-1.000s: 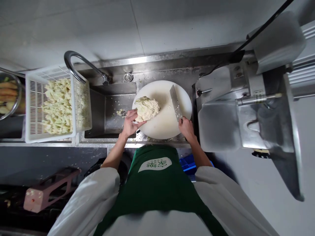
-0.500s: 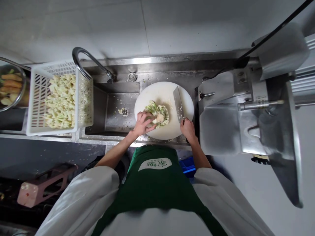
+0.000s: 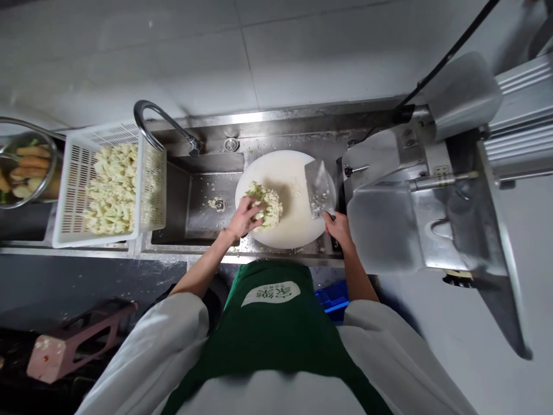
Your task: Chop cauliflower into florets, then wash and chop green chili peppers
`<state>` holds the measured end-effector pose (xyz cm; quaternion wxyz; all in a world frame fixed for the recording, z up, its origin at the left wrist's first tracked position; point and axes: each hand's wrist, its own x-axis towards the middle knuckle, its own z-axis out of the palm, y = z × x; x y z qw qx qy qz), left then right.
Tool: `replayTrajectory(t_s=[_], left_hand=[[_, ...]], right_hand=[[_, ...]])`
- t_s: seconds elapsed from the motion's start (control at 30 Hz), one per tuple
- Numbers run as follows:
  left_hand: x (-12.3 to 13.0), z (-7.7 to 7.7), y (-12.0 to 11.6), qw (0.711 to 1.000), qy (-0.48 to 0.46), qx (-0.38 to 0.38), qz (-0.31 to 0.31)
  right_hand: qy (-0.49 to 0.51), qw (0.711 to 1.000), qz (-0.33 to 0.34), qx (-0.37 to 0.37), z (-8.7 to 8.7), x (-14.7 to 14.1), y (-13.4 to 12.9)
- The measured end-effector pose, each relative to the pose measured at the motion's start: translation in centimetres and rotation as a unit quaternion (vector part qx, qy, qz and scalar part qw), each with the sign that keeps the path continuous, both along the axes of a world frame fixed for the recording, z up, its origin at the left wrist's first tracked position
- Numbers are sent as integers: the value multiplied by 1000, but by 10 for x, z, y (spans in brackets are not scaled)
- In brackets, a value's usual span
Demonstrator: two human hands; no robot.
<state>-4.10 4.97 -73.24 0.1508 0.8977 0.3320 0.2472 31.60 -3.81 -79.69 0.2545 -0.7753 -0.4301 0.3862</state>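
Note:
On the left part of a round white cutting board lies a cauliflower, pale with some green. My left hand grips it from the left, fingers curled over its side. My right hand is closed round the dark handle of a cleaver. The cleaver's broad blade lies nearly flat over the board's right side, with small white crumbs stuck to it. A gap of bare board separates blade and cauliflower.
Left of the board is a steel sink with scraps round its drain, under a curved faucet. A white basket of cauliflower florets stands further left. A large metal slicing machine stands close on the right.
My left hand has turned the cauliflower over and shifted it left, so its stem no longer shows. The cleaver has tilted from edge-on to nearly flat, moving slightly right.

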Motion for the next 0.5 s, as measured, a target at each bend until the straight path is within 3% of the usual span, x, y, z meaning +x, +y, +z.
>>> replayTrajectory(t_s=[0.13,0.27,0.37,0.5], left_hand=[[-51,15,-44,996,-50,70,32],[-96,27,-78,989,-58,108,77],[-133,25,-90,986,-48,99,127],[-184,16,-90,978,-59,74,185]], right_hand=[[165,981,-96,25,-29,4,-20],[177,981,-79,-3,-34,-25,-17],[184,982,-41,-22,-27,-74,3],[194,980,11,-48,-11,-165,37]])
